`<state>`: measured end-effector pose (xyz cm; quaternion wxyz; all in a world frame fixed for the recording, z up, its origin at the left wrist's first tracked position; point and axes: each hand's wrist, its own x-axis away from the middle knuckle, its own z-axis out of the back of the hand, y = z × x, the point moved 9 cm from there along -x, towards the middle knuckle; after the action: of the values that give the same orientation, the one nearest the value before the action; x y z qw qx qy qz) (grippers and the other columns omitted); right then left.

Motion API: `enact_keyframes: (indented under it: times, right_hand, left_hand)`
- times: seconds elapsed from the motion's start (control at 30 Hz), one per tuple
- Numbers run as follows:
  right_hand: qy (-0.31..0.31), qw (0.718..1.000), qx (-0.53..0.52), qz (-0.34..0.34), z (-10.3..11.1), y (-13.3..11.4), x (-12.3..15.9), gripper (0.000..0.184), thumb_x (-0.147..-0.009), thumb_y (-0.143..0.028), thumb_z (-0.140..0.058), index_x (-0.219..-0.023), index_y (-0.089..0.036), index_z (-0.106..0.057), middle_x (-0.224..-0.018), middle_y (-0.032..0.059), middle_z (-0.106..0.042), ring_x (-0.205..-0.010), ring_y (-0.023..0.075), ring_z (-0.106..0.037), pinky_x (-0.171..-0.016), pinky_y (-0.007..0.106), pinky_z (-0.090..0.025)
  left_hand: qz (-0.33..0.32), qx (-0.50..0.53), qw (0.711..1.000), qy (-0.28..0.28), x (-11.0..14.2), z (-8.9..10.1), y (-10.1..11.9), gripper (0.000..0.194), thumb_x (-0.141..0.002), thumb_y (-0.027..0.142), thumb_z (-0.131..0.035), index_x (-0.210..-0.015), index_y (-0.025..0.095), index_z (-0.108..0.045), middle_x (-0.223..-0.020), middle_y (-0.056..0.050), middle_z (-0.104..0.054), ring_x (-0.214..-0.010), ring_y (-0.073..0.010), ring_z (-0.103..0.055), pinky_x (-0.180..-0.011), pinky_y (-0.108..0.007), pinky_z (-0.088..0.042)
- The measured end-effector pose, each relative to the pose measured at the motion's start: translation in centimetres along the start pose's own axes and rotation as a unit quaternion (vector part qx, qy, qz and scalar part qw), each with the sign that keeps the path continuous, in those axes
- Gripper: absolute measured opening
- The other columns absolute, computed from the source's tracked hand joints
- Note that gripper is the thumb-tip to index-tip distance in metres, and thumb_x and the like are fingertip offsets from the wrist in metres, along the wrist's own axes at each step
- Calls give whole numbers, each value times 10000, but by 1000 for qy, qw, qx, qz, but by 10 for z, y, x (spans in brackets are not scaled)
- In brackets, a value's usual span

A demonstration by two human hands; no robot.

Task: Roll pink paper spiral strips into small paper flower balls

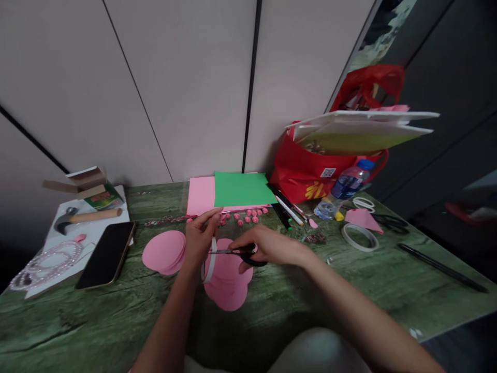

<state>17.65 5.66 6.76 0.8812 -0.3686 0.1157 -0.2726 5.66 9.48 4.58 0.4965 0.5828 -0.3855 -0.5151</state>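
My right hand (267,246) is closed round the black handles of a pair of scissors (236,252), whose blades point left toward my left hand. My left hand (200,239) pinches a strip pulled from a white tape roll (210,261) that hangs at its wrist side. The blades meet the tape just right of the left fingers. Both hands hover over pink paper circles (227,285) lying on the green table (116,321). Another stack of pink circles (163,252) lies just left of my left hand.
A black phone (105,255), a hammer (87,217) and a bead string (46,261) lie at the left. Pink and green sheets (243,189) and small pink balls (252,213) lie behind the hands. A red bag (310,176), a water bottle (344,189), pens and tape rolls (359,237) sit at the right.
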Motion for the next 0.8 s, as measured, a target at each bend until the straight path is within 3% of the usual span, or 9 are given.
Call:
enact_keyframes:
  times: [0.23,0.63,0.8]
  right_hand:
    - [-72,997,-40,6,0,-3,-3,309,-697,-397,-657,-906,-169,-656,-594,-61,-403,-528,70,-285,-490,187,-253]
    - [-79,996,-44,-2,2,-5,-2,405,-680,-422,-672,-985,-156,-659,-594,-55,-416,-539,75,-294,-485,199,-254]
    - [-80,996,-33,-4,2,-2,-4,388,-657,-423,-690,-952,-171,-672,-555,-66,-379,-506,64,-271,-448,192,-206]
  left_hand:
    - [-12,24,999,-18,1,-7,8,261,-721,306,-611,-912,147,-688,-328,82,-418,-286,-60,-346,-346,-196,-249]
    - [-20,23,999,-24,1,-10,13,255,-720,311,-612,-905,154,-692,-323,81,-423,-272,-57,-337,-333,-192,-237]
    - [-22,24,999,-27,2,-11,16,260,-719,317,-612,-903,151,-693,-310,84,-415,-263,-56,-337,-334,-191,-238]
